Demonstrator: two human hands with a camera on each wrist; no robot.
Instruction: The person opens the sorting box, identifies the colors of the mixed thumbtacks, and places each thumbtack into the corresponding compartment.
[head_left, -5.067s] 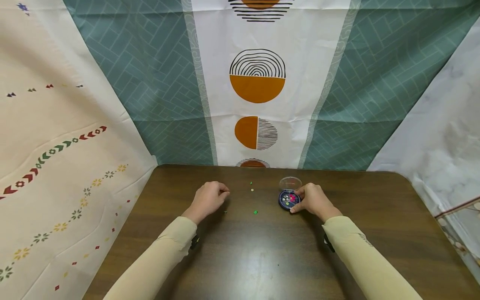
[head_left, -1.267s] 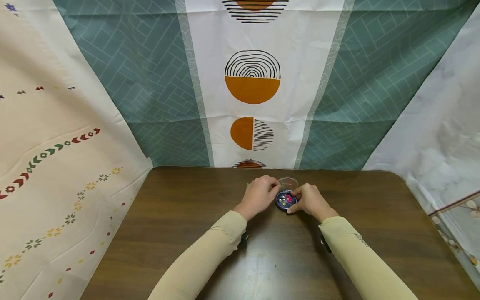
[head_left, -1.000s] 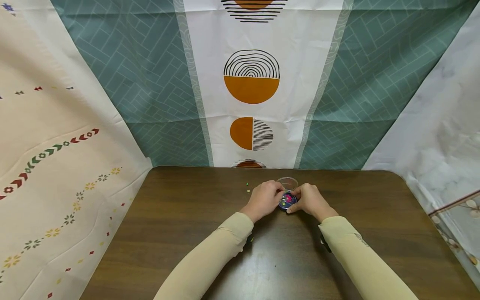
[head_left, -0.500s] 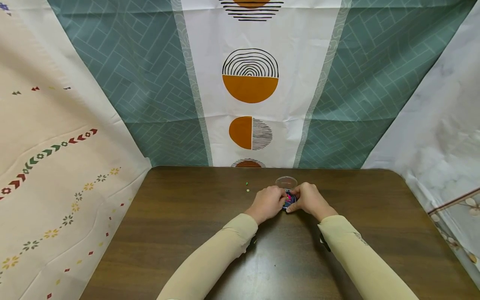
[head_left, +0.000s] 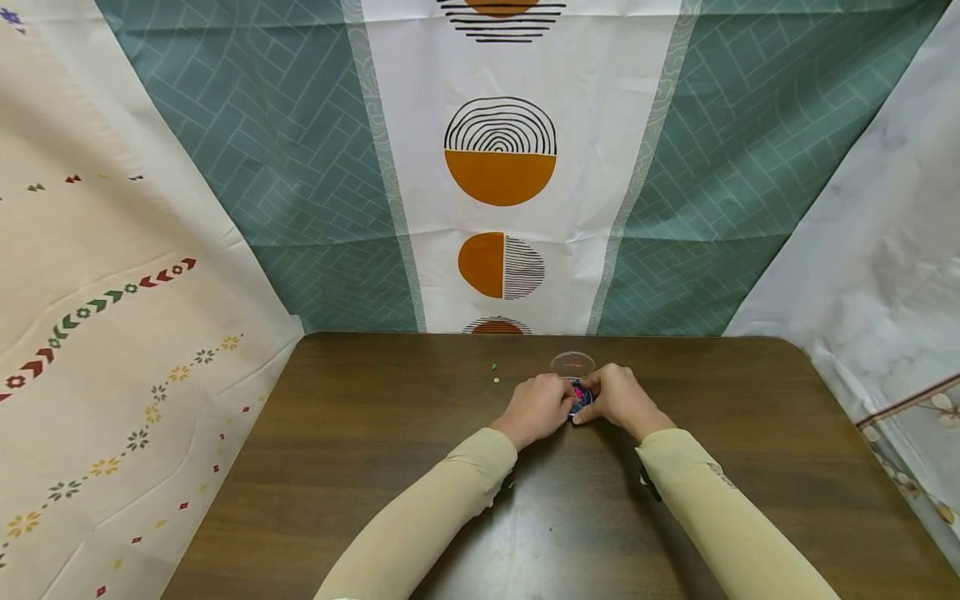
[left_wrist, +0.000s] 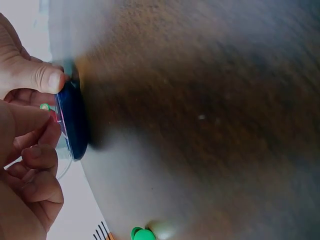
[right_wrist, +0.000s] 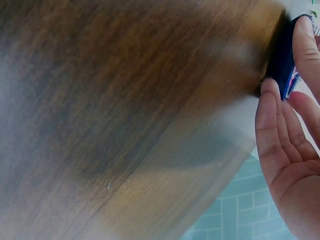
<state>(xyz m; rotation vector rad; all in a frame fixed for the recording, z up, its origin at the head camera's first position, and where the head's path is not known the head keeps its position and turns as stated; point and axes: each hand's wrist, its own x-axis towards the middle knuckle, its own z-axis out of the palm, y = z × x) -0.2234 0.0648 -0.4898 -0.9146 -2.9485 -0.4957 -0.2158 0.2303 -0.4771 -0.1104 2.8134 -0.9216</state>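
Note:
A round dark blue case (head_left: 582,406) with divided sections sits on the table, its clear lid (head_left: 573,365) raised at the back. Pink and other small pieces show inside. My right hand (head_left: 625,403) holds the case at its right side, with the thumb at the near edge and fingers behind. My left hand (head_left: 536,407) reaches over the case from the left, fingers curled and tips low at the rim, covering much of the inside. In the left wrist view a small green piece (left_wrist: 45,106) shows at its pinched fingertips.
Two small green pieces, a darker one (head_left: 494,367) and a paler one (head_left: 497,381), lie on the brown table (head_left: 360,467) left of the lid. A patterned curtain (head_left: 498,275) hangs right behind the table's back edge.
My left hand has come right from the table's left part to the case, then dipped into it. A tiny piece once beside that hand is gone from there. My right hand keeps its hold.

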